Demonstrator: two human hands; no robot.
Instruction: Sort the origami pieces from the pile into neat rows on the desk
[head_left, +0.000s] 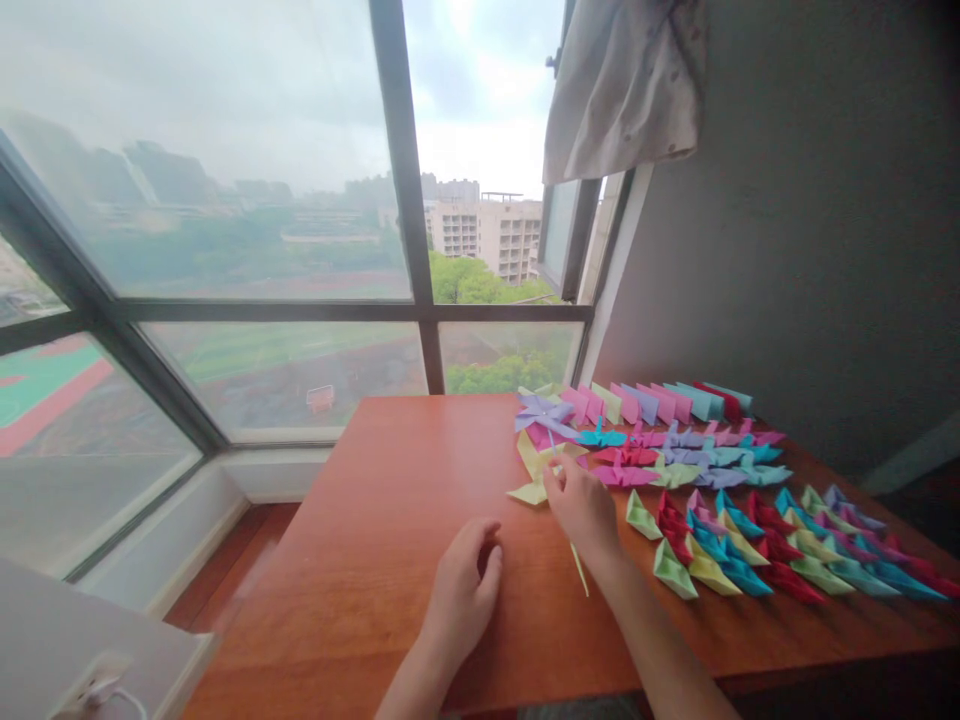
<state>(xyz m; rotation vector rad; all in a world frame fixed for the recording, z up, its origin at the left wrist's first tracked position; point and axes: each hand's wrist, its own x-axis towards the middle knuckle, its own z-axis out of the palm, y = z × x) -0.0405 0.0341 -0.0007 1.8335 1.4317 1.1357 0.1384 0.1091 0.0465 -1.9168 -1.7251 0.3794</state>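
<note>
Apparently grasping purple pinwheel (541, 411) by its stick (552, 441) in right hand (589, 503), fingers (556, 480) pinched, right of frame centre; left hand (463, 583) empty, fingers loosely curled, lower centre; best to pinch lightly, sparing blades (528, 416).

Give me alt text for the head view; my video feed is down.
A person's right hand holds a purple paper pinwheel by its stick at a brown table; the left hand is loosely curled, with nothing visible in it. Rows of paper boats, cranes and folded cards fill the table's right side, beside a window.
</note>
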